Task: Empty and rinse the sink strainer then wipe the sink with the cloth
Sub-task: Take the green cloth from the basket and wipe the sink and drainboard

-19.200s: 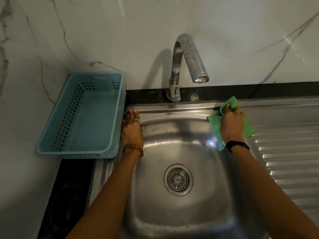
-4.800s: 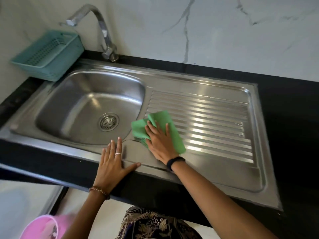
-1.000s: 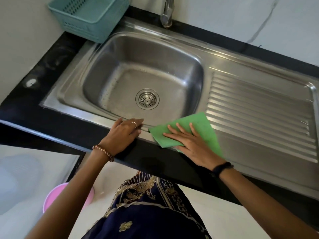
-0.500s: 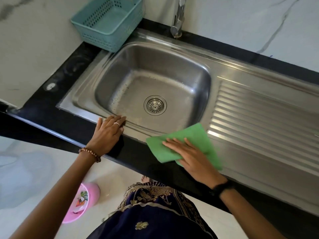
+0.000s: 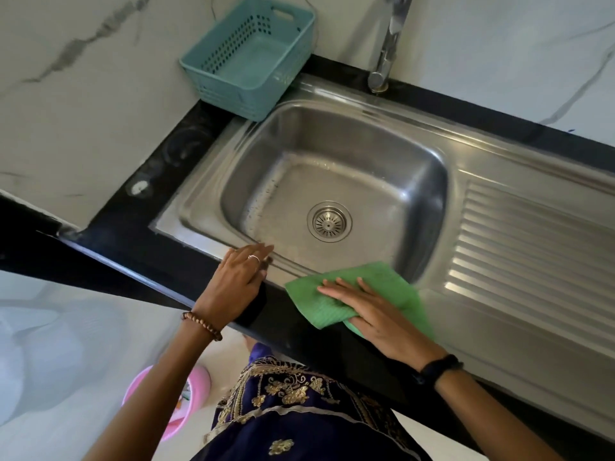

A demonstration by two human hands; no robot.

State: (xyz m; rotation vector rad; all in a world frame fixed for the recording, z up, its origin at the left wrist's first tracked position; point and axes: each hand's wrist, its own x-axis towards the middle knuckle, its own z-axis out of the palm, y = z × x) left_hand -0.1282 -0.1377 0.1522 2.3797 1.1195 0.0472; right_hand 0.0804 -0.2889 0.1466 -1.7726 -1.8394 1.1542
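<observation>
**Cloth on front rim of sink, both hands at the near edge**

Right hand [image 5: 376, 314]: lies flat on the green cloth [image 5: 336, 294], fingers straight and slightly spread, pointing toward the person's left. Palm pressing the cloth down; no pinch, no curl around the fabric. Black band on the wrist.

Cloth: spread over the front rim of the sink [image 5: 206, 227], at the near right corner of the basin, where the rim meets the draining board [image 5: 532, 247]. Its near edge overlaps onto the black counter [image 5: 139, 234]. One corner shows beyond the hand on the wrist side.

Left hand [image 5: 238, 281]: rests on the same front rim, just left of the cloth and not touching it. Fingers straight, held close together, tips at the basin edge. Holds nothing. Ring on one finger, bead bracelet at the wrist.

Strainer [image 5: 329, 221]: seated in the drain at the basin floor, well apart from both hands. Small droplets or specks on the basin floor to its left; cannot tell which.

Surroundings: teal perforated basket [image 5: 233, 78] on the counter at the far left corner of the sink. Tap [image 5: 387, 44] stands behind the basin, spout out of frame. Pink tub [image 5: 196, 384] on the floor below the counter
</observation>
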